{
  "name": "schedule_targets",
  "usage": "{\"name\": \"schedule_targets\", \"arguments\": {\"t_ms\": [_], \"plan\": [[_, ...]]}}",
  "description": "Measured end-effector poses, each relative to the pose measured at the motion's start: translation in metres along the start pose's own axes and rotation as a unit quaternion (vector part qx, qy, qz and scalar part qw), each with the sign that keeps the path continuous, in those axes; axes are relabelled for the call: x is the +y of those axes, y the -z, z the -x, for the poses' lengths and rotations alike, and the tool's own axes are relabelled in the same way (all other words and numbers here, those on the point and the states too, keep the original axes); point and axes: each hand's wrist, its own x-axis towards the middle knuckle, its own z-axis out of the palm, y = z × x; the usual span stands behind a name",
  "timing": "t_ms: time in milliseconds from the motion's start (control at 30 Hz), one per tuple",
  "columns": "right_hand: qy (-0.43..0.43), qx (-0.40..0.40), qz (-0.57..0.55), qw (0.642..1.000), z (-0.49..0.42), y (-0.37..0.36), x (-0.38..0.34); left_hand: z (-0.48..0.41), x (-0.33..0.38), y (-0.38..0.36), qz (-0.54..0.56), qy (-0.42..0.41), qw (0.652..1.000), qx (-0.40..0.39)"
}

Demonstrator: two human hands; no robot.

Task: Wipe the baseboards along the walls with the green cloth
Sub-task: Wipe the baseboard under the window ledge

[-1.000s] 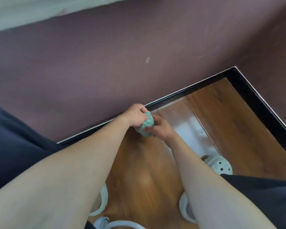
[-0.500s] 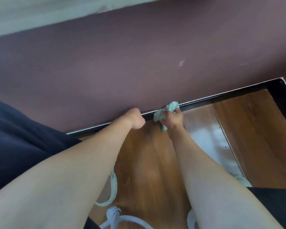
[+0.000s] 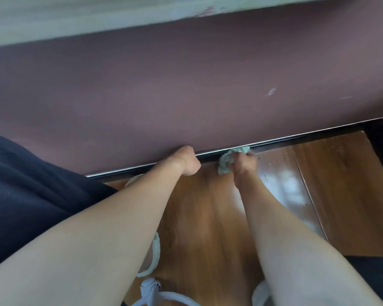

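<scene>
The cloth [image 3: 228, 160] is bunched and gripped in the right hand [image 3: 244, 165], whose fingers are curled round it. Its upper end is pressed against the black baseboard [image 3: 296, 141], about midway along the visible strip. The left hand [image 3: 187, 161] is closed into a fist, with nothing seen in it, and is set against the baseboard just left of the cloth, not touching it. Above the baseboard a maroon wall [image 3: 186, 96] is seen, and below it a wood floor [image 3: 197, 217].
</scene>
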Motion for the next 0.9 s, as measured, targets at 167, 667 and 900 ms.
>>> {"name": "schedule_targets", "arguments": {"t_ms": [167, 667, 900], "plan": [[0.006, -0.126, 0.090, 0.988, 0.024, -0.022, 0.022, -0.005, -0.003, -0.001, -0.005, 0.009, 1.000, -0.011], [-0.021, -0.015, 0.050, 0.998, 0.026, -0.013, 0.003, 0.005, 0.004, 0.002, -0.040, -0.005, 0.999, -0.011], [-0.022, -0.122, 0.129, 0.984, 0.041, -0.019, 0.005, 0.008, 0.005, -0.003, -0.031, -0.008, 0.999, -0.026]]}}
